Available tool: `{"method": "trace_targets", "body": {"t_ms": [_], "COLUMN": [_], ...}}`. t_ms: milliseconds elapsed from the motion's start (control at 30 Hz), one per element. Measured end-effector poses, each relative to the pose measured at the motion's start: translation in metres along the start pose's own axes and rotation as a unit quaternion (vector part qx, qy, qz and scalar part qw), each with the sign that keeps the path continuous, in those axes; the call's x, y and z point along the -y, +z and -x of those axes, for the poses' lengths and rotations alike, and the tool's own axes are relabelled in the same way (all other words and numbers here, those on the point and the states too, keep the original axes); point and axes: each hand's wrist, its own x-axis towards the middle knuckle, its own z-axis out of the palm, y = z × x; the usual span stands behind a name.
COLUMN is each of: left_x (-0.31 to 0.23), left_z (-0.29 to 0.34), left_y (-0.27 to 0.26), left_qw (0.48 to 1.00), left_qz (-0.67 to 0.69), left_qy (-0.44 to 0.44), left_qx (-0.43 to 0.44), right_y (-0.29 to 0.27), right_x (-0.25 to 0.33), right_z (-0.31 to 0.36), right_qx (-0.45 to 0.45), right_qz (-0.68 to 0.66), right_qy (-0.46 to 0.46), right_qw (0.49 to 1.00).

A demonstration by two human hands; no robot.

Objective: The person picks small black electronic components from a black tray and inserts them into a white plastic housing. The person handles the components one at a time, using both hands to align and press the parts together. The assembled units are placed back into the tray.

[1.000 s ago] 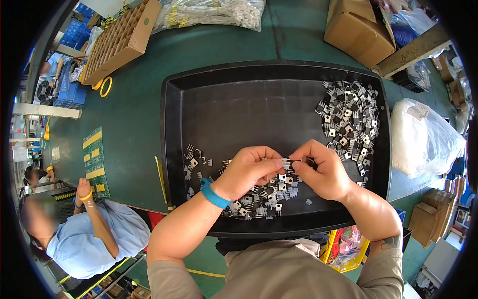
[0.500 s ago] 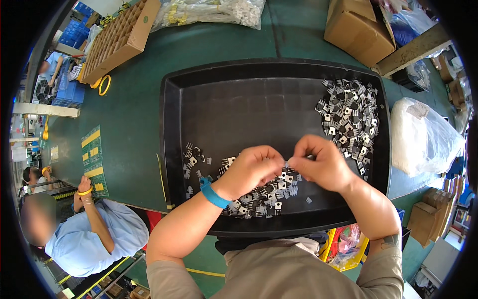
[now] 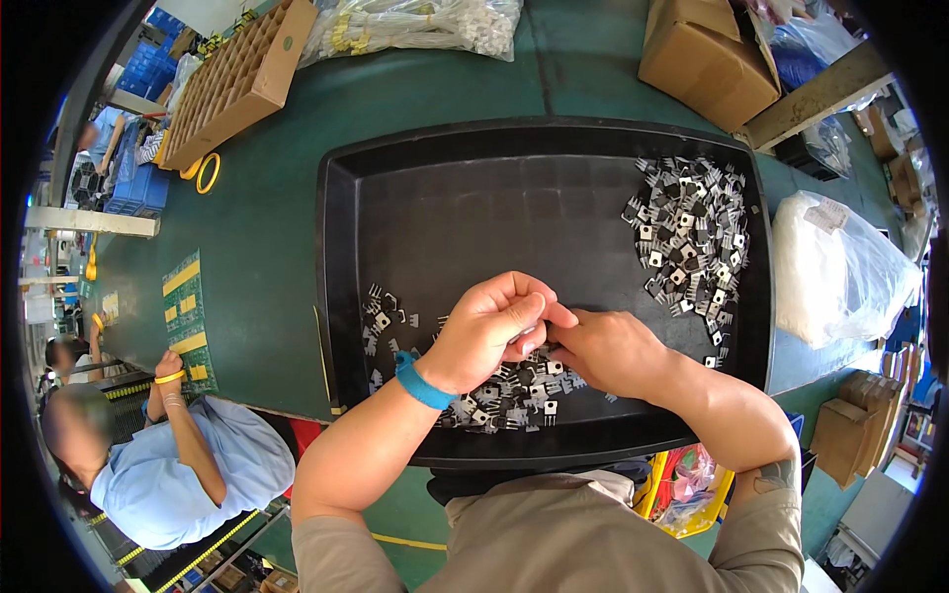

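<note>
Over the near half of a large black tray [image 3: 341, 247], both of my hands meet fingertip to fingertip. My left hand [image 3: 494, 331], with a blue band at its wrist, is curled closed, thumb and forefinger bent together. My right hand [image 3: 615, 351] is closed too, its fingers bent in against the left fingertips. Whatever lies between the fingers is hidden. Beneath the hands is a loose pile of three-legged transistors [image 3: 514, 400], black with pale metal tabs, partly covered by my left hand. A second heap of transistors [image 3: 692, 227] fills the tray's right side.
Left of the tray, a co-worker [image 3: 198, 465] in light blue has a hand at green circuit boards [image 3: 186, 316] with yellow strips. Behind stand a divided cardboard box [image 3: 237, 89], bagged cables [image 3: 415, 30] and a brown carton [image 3: 707, 64]. A white plastic bag [image 3: 840, 267] lies right.
My right hand has moved left and slightly down, its fingers now tucked against the left hand's fingertips. My left hand has turned a little, showing more of its thumb and fingers.
</note>
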Motion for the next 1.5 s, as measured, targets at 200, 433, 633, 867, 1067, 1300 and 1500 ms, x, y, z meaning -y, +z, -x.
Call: {"method": "trace_targets", "body": {"t_ms": [200,433,633,867,1067,1300,1500], "left_x": [-0.001,-0.005,-0.002,0.000,-0.001,0.001,0.001], "left_z": [0.001,0.001,0.001,0.000,0.000,-0.001,0.000], "left_y": [0.000,0.006,0.007,0.003,0.003,0.000,0.003], "left_qw": [0.998,0.997,0.998,0.999,0.999,0.999,0.998], "left_qz": [-0.002,0.034,-0.005,0.017,0.022,-0.020,-0.003], "left_qy": [0.022,-0.027,-0.023,-0.018,-0.032,-0.038,-0.012], "left_qx": [-0.065,-0.062,-0.059,-0.022,-0.018,-0.028,-0.057], "right_y": [-0.017,-0.026,-0.029,-0.021,-0.026,-0.019,-0.023], "right_x": [-0.004,0.007,0.009,0.009,0.011,0.007,0.012], "right_z": [0.004,0.006,0.012,0.010,0.011,0.013,0.013], "right_qx": [-0.129,-0.240,-0.201,-0.191,-0.165,-0.158,-0.093], "right_qz": [-0.183,-0.358,-0.332,-0.301,-0.310,-0.367,-0.406], "right_qy": [0.017,0.066,0.019,-0.019,-0.007,0.039,0.067], "right_qw": [0.974,0.900,0.921,0.934,0.936,0.916,0.907]}}
